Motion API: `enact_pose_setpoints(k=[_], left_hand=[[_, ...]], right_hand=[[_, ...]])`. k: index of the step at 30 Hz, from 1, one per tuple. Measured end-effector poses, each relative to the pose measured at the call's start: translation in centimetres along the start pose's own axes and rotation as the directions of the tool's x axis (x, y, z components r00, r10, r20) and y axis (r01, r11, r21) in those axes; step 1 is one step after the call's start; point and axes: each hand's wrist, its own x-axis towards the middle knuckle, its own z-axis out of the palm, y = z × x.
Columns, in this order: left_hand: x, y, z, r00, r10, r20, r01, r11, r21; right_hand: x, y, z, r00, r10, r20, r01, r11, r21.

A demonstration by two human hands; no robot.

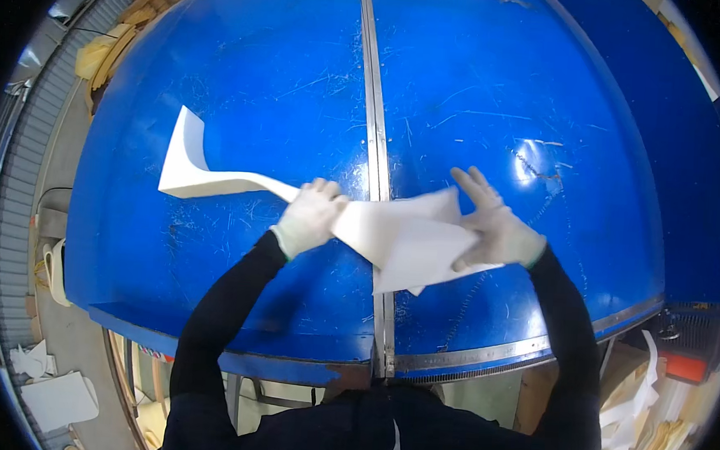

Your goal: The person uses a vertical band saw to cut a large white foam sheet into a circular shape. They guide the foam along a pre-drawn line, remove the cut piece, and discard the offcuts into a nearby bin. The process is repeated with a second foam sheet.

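Note:
My left hand [311, 218], in a pale glove, is closed on a white foam piece [214, 181]. A curved, thin part of this piece runs left from the hand and ends in a thick, flared block lying on the blue table. Between my hands are several white foam offcuts [420, 249], overlapping and slightly blurred; whether they join the left-hand piece I cannot tell. My right hand [500, 232], also gloved, is at their right end with its fingers spread. Its palm and thumb side seem to touch the offcuts.
The scratched blue table [287, 72] is split by a metal strip [372, 94] running away from me. A metal ruler edge [484, 354] lines the near right side. White scraps [61, 400] lie on the floor at left, and long white offcuts [633, 407] hang at lower right.

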Motion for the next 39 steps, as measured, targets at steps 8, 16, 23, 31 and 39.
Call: enact_pose_setpoints(k=[8, 16, 23, 31, 39], left_hand=[[-0.5, -4.5, 1.8, 0.949, -0.316, -0.012, 0.315, 0.939, 0.140], [6.5, -18.0, 5.3, 0.731, -0.670, -0.133, 0.678, 0.734, 0.029], [-10.5, -20.9, 4.0, 0.667, -0.745, -0.021, 0.727, 0.657, -0.198], [-22.1, -5.7, 3.0, 0.816, 0.032, 0.578, 0.242, 0.888, -0.391], [-12.0, 12.9, 1.3, 0.829, -0.125, 0.545, 0.541, 0.427, -0.725]], right_hand=[[-0.2, 2.4, 0.3, 0.954, 0.299, 0.026, -0.298, 0.935, 0.191], [15.1, 13.6, -3.1, 0.800, 0.446, -0.401, -0.120, 0.774, 0.622], [4.4, 16.2, -6.0, 0.472, 0.723, -0.504, 0.068, 0.540, 0.839], [-23.0, -9.7, 9.1, 0.248, 0.704, -0.666, -0.198, 0.710, 0.676], [-53.4, -40.5, 27.9, -0.802, 0.468, -0.372, -0.159, 0.433, 0.887]])
